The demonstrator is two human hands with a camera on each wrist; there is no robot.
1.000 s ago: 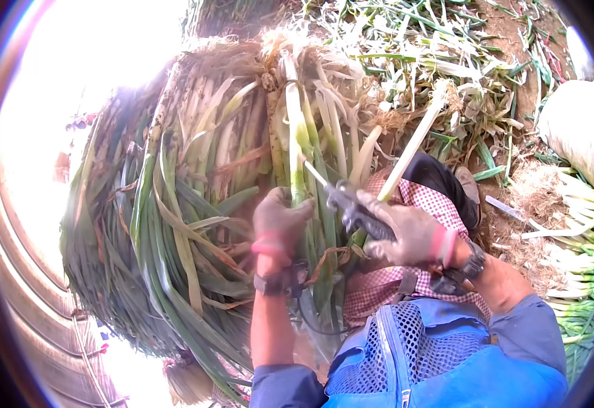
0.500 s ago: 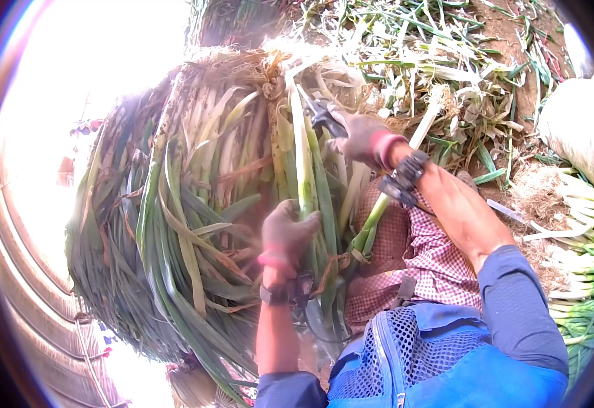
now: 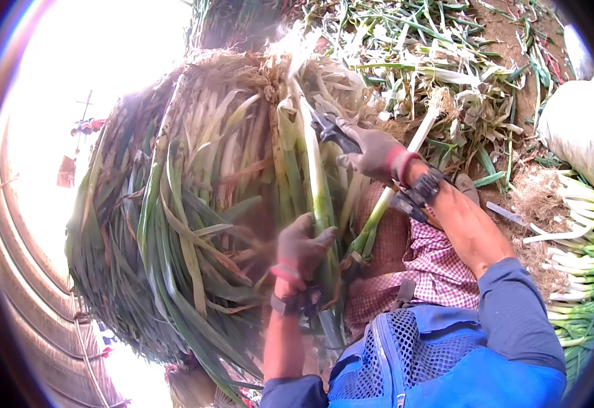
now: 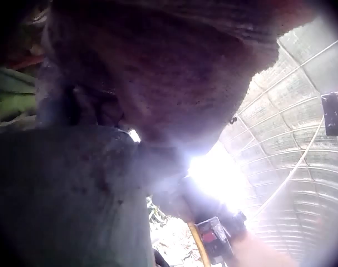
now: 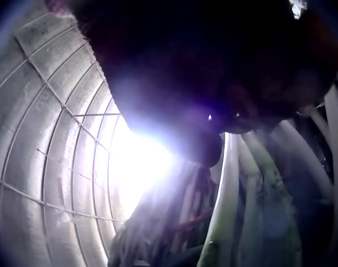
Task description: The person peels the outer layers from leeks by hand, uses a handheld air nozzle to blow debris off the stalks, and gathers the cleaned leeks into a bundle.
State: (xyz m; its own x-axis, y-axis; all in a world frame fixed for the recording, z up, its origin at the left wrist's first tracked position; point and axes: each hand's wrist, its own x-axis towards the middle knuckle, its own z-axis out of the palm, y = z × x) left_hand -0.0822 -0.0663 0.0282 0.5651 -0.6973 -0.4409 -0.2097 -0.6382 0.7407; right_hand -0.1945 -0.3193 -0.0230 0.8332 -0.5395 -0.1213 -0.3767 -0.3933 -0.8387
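Note:
In the head view my gloved left hand grips a long leek by its green part, its white end pointing away from me. My gloved right hand holds a black air blow gun, its thin nozzle against the leek's white shank. Loose skin and roots at the far end are blurred. Another leek with a trimmed white shank leans across my lap. In the dark right wrist view, pale leek stalks show below the glove. The glove fills much of the left wrist view.
A large heap of unpeeled leeks lies at left, roots away from me. Peeled skins and leaves litter the ground ahead. Cleaned leeks are stacked at right, near a white sack. A ribbed tunnel wall curves alongside.
My right hand has moved from over my lap, forward to the leek's white shank, with the air blow gun. My left hand has shifted slightly right and towards me with the leek.

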